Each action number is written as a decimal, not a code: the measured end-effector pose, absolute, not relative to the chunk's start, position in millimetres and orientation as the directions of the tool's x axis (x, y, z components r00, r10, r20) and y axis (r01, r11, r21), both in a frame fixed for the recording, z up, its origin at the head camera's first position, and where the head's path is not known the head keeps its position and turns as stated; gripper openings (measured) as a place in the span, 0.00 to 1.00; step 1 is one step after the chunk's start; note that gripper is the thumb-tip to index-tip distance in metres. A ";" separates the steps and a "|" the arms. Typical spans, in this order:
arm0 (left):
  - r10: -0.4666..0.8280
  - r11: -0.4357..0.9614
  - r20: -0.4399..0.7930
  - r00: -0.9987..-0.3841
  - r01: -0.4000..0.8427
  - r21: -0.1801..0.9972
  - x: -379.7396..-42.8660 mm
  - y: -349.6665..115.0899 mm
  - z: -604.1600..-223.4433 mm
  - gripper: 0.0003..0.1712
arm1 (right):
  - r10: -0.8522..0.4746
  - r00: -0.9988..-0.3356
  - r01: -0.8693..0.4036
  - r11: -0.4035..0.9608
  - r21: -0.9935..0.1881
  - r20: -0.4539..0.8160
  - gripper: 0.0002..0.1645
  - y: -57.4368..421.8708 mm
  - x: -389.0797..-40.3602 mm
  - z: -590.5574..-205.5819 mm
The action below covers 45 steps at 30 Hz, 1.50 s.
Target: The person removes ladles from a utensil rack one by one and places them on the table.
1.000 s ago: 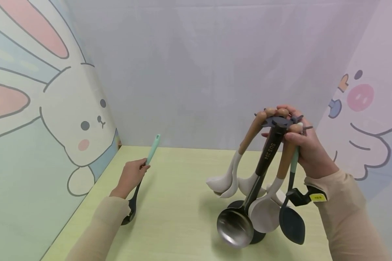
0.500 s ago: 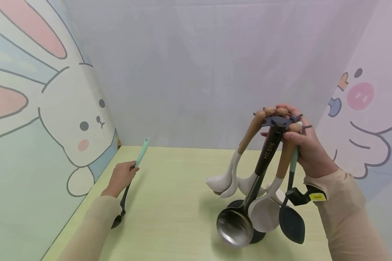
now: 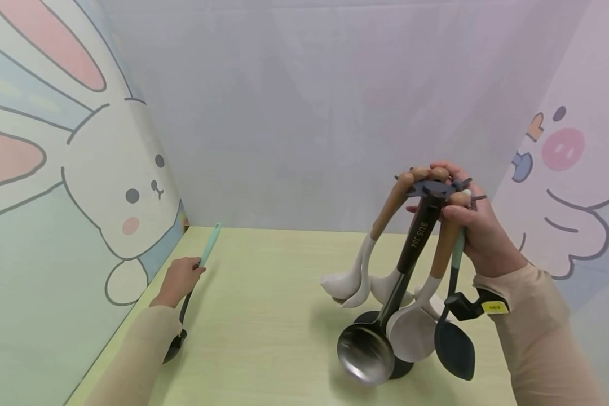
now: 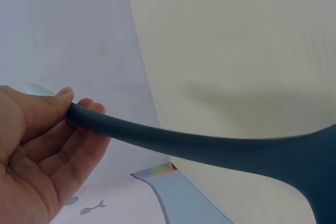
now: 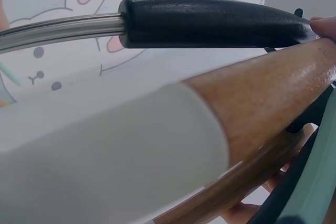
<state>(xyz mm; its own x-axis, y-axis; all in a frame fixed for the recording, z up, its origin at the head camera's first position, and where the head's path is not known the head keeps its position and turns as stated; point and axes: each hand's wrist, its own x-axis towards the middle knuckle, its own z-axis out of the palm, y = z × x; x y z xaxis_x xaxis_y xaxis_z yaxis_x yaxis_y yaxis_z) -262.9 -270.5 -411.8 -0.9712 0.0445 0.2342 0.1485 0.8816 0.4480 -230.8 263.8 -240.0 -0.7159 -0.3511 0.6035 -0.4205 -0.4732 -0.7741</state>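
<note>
My left hand (image 3: 179, 280) pinches a kitchen utensil with a mint-green handle (image 3: 211, 243) and a dark neck (image 4: 184, 142), between thumb and fingers. Its dark head (image 3: 175, 347) points down towards me, partly behind the sleeve. On the right, my right hand (image 3: 479, 225) grips the top of a dark utensil stand (image 3: 430, 186), thumb at a wooden handle. From the stand hang a steel ladle (image 3: 366, 354) with a black handle, a dark turner (image 3: 455, 349) with a mint-green handle, and several white utensils (image 3: 412, 334) with wooden handles.
The stand's round dark base (image 3: 402, 369) rests on the pale wooden table (image 3: 264, 316), mostly behind the ladle. A rabbit-print panel (image 3: 127, 225) borders the left, a pig-print panel (image 3: 563, 186) the right. A plain pale curtain (image 3: 304, 113) closes off the back.
The left hand has moved left and slightly towards me, carrying the mint-handled utensil with it. The right hand and the stand with its hanging utensils have stayed in place.
</note>
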 end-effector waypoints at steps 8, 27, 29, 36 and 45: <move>0.024 0.891 0.154 -0.988 0.091 0.445 -261.9 -280.0 -415.1 0.08 | -0.346 -0.718 -0.422 -0.473 -0.774 0.603 0.32 263.8 -230.3 -240.2; -0.009 0.907 0.052 -0.999 0.013 0.420 -269.2 -293.9 -433.9 0.09 | -0.342 -0.716 -0.419 -0.487 -0.766 0.609 0.31 264.9 -232.3 -241.5; -0.009 0.909 0.041 -0.999 0.009 0.416 -270.4 -295.3 -437.4 0.10 | -0.341 -0.716 -0.420 -0.488 -0.765 0.610 0.31 264.8 -232.5 -241.5; -0.019 0.915 0.009 -1.000 -0.014 0.404 -271.9 -300.3 -447.0 0.09 | -0.344 -0.710 -0.421 -0.491 -0.762 0.614 0.31 264.2 -233.4 -241.7; -0.023 0.918 -0.012 -1.000 -0.026 0.395 -272.7 -301.9 -452.2 0.09 | -0.343 -0.716 -0.422 -0.482 -0.768 0.608 0.30 264.8 -232.5 -242.1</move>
